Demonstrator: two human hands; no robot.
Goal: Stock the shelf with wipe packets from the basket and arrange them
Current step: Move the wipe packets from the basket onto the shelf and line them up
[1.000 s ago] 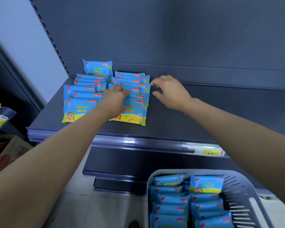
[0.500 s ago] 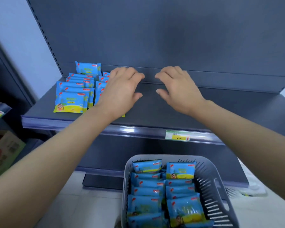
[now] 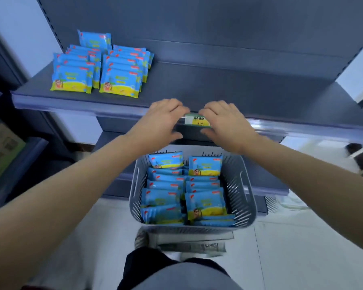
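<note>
While the left hand (image 3: pixel 162 121) and right hand (image 3: pixel 225 123) are held empty, fingers (image 3: pixel 177 108) loosely curled, above the near basket (image 3: pixel 246 185) of wipe packets (image 3: pixel 166 198), some could be dropped if grabbed in bunches.

Operator: What is standing behind the shelf (image 3: pixel 239 88)?
Technician: A dark grey back panel (image 3: pixel 218 28) is rising behind it. A slotted upright (image 3: pixel 50 24) is running along the panel's left edge.
Operator: And the surroundings?
Technician: A pale wall (image 3: pixel 13 28) is showing at left. Pale floor tiles (image 3: pixel 291 248) are lying underneath. A neighbouring rack (image 3: pixel 32 149) is standing at far left.
</note>
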